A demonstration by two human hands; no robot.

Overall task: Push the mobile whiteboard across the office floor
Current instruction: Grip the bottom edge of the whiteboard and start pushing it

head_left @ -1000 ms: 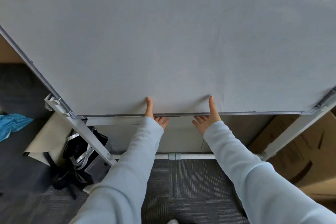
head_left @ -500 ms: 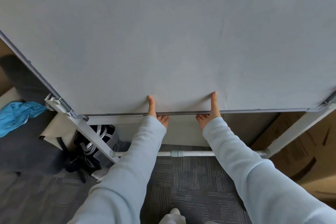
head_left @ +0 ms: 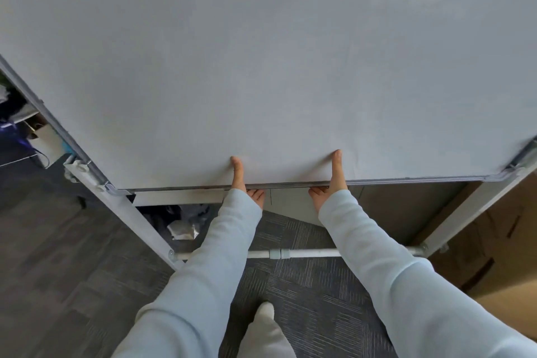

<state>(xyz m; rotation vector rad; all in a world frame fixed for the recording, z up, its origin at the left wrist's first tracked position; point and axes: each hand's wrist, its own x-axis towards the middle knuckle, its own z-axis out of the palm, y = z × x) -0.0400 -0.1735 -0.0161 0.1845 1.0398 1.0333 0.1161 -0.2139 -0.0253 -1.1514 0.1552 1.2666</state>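
The mobile whiteboard (head_left: 276, 67) fills most of the head view, its grey panel tilted toward me on a white metal stand. My left hand (head_left: 242, 182) grips the panel's lower edge, thumb up on the face and fingers curled underneath. My right hand (head_left: 331, 183) holds the same edge a little to the right, in the same grip. Both arms are stretched out in pale blue sleeves. The stand's crossbar (head_left: 279, 253) runs low between its two slanted legs (head_left: 136, 221).
Grey carpet tiles (head_left: 305, 299) lie underfoot, with my knee (head_left: 266, 328) showing at the bottom. A dark bag with crumpled foil (head_left: 183, 229) sits behind the left leg. Cardboard boxes (head_left: 499, 256) stand at the right. Desk clutter and cables (head_left: 20, 131) are at far left.
The board and I have moved along the floor: the blue cloth at left has left the view, the dark bag has slid right behind the stand, and my knee has come forward.
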